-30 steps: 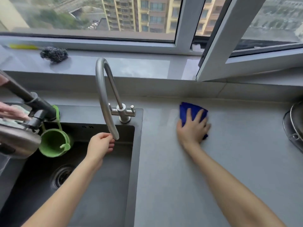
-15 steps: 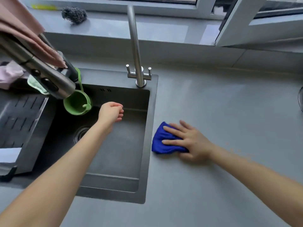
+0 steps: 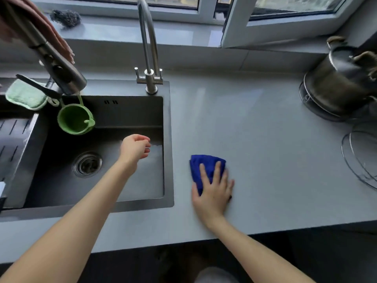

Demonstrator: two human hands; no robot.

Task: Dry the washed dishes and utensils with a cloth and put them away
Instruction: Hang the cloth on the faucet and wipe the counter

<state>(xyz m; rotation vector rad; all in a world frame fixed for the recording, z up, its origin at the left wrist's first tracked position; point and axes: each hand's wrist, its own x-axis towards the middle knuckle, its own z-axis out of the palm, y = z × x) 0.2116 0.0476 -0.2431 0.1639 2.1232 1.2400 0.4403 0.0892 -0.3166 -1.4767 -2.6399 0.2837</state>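
Right hand [image 3: 214, 193] half-hiding blue cloth [image 3: 206, 166]

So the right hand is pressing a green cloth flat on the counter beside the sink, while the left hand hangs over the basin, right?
Not quite: the cloth is blue, not green, as the head view shows. The rest holds: the right hand presses it flat on the counter beside the sink, and the left hand hangs over the basin.

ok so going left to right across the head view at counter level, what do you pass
green sponge → green cup hanging in the sink → drain → left hand over the basin → blue cloth under the right hand → steel pot → wire rack
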